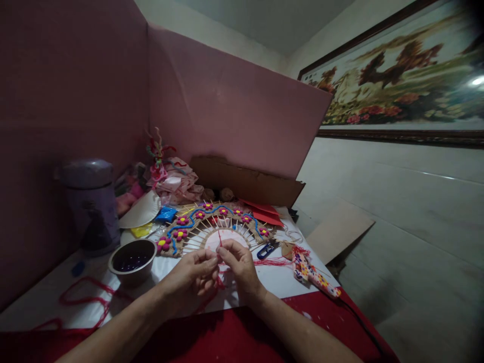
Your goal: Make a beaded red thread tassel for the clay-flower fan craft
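My left hand (204, 272) and my right hand (240, 267) meet in the middle of the table, fingertips pinched close together. Between them is red yarn (220, 238), one short end sticking up above the right thumb and finger. More of the strand hangs below the fingers and trails over the table to the left. Just beyond the hands lies a fan-shaped piece (212, 214) of wooden sticks woven with brown cord. Pink flowers with yellow centres and a wavy blue line decorate it. Its round pale centre (227, 238) is partly hidden by my right hand.
A bowl (132, 252) with dark contents stands left, beside a purple lidded bottle (91, 206). Blue snips (267, 249), red yarn strands (278, 261) and a flower-patterned, glue-gun-shaped tool (313, 272) with a black cord lie right. Cardboard (242, 176) and pink panels stand behind.
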Demonstrator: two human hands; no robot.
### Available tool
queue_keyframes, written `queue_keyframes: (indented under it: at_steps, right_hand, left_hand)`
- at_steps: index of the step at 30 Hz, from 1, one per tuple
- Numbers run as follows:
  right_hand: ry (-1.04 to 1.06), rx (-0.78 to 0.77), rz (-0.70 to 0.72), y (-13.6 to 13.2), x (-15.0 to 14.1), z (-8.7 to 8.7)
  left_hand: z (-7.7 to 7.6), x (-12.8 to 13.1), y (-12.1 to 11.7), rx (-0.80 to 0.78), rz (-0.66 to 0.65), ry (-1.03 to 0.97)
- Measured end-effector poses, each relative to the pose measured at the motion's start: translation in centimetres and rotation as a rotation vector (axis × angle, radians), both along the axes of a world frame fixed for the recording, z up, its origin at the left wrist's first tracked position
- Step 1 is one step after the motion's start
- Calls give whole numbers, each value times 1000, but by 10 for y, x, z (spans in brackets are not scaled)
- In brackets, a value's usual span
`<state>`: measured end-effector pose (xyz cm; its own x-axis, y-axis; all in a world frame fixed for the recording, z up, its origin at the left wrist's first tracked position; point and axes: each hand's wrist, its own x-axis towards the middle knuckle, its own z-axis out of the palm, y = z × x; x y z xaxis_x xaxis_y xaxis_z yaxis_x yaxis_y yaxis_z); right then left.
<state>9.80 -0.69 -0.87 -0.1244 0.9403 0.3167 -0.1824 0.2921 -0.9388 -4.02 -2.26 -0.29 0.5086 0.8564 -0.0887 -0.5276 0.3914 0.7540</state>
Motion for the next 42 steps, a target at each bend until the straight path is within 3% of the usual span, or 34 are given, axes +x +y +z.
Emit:
queue_keyframes:
  at_steps: [6,13,20,25,27,32,42]
  right_hand:
    - [90,-51,21,4,2,0]
    - [137,-129,-4,11,5,-9]
    - [238,-136,-51,16,10,-2]
    - [236,-137,-175,20,17,1]
    - [135,-144,-114,16,15,0]
    - [-98,-166,229,0,8,2]
    - [-264,-194,293,10,26,7]
  left_hand:
    - [3,2,-1,-42,20,-19]
    - [1,1,-1,1,-60,-3]
    - [1,-1,0,-8,-88,-70]
    - [2,-5,3,-23,39,-132]
    - [4,-8,5,7,90,-115]
    - [17,-16,6,79,202,-12]
    - [25,-18,10,166,350,38]
